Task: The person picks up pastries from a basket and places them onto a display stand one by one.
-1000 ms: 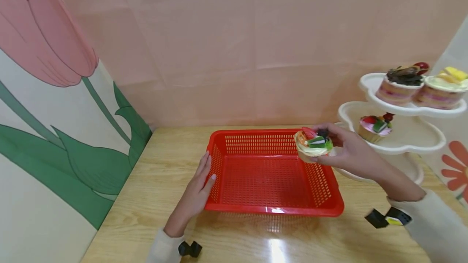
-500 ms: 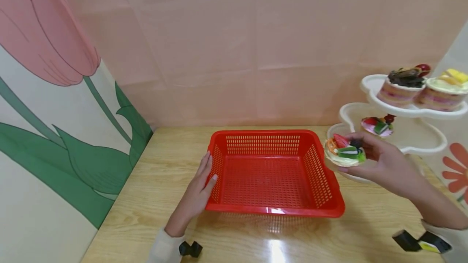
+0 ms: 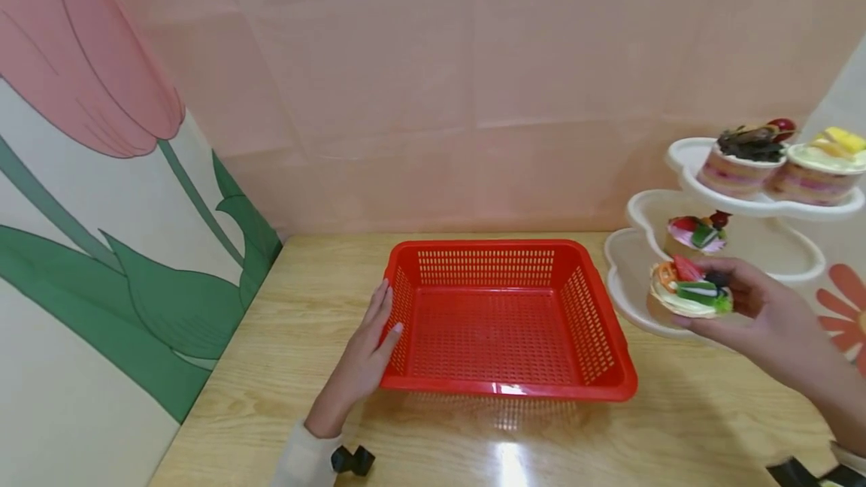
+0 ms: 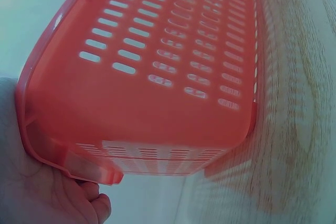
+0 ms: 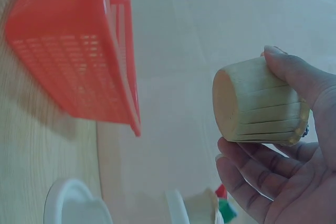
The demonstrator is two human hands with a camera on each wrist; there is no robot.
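Note:
My right hand [image 3: 771,322] grips a cupcake [image 3: 686,295] topped with cream, strawberry, orange and green fruit pieces. It is in front of the white tiered stand [image 3: 619,269], over the lowest tier. In the right wrist view the pleated pale cup of the cupcake [image 5: 262,103] sits between thumb and fingers, its base facing left. My left hand [image 3: 361,355] rests on the left rim of the red basket [image 3: 507,389], fingers extended along it. The left wrist view shows the left hand [image 4: 58,192] against the rim of the basket [image 4: 136,108].
A pink-topped cupcake [image 3: 693,235] stands on the middle tier. The top tier bears a chocolate-topped cake cup [image 3: 740,160] and a yellow-fruit cake cup [image 3: 819,167]. Pink wall covering [image 3: 406,96] rises behind the wooden table [image 3: 318,276].
My right hand has carried the cupcake rightward from above the basket's right side to the front of the stand. The left hand and basket stay in place.

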